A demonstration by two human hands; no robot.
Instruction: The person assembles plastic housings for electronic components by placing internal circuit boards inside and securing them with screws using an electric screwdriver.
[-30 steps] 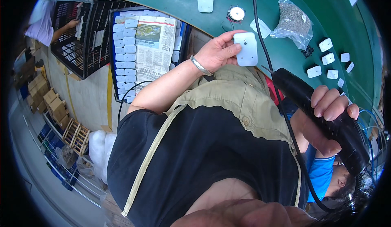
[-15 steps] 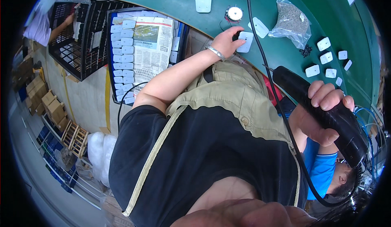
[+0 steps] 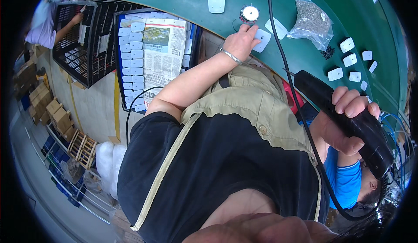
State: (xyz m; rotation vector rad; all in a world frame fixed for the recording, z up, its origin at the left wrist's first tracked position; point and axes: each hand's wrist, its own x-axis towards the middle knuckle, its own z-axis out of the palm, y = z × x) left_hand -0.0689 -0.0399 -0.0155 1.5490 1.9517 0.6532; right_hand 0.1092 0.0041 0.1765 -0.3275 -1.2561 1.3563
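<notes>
My left hand reaches over the near edge of the green workbench, its fingers stretched out and thumb apart. The fingertips are at the near side of a round metal part with a white face and thin wires; whether they touch it I cannot tell. Beside the thumb lies a white rounded plate with small holes. My right hand is wrapped around a black electric screwdriver, held up at the right with its thin bit pointing toward the bench.
A black cable crosses the view. On the bench are a clear bag of small screws, a loose dark pile and several white pieces. At left stands a tray of white plates with newspaper. Other people are nearby.
My left hand has shifted off the white plate toward the round metal part, its fingers now straighter. The plate sits slightly turned. My right hand keeps the screwdriver almost still.
</notes>
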